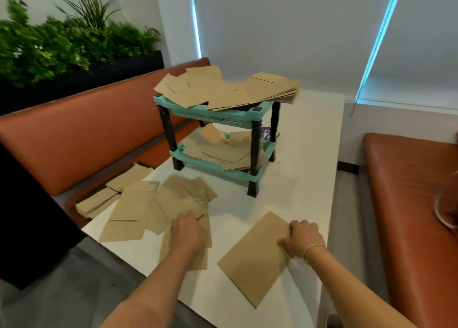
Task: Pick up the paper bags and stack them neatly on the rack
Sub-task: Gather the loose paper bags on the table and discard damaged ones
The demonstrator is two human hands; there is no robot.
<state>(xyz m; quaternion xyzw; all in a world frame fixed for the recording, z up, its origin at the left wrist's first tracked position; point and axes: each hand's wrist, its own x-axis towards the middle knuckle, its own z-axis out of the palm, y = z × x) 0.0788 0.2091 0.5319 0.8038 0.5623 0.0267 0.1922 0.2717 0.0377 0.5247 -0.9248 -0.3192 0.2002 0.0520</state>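
Observation:
A teal two-shelf rack (257, 179) with dark legs stands on the white table (314, 154). Brown paper bags (223, 89) lie in a loose, fanned heap on its top shelf, and more bags (223, 151) lie on the lower shelf. A spread of flat bags (153, 203) covers the table's left side. My left hand (188, 228) rests on the near edge of that spread, fingers curled over a bag. A single flat bag (255, 258) lies near the front, and my right hand (301, 238) grips its right edge.
An orange bench (74, 141) runs along the table's left, with a few bags (99, 201) on its seat. Another orange seat (409, 179) lies to the right. Plants (62, 42) stand behind the left bench. A small purple packet (265, 133) sits behind the rack.

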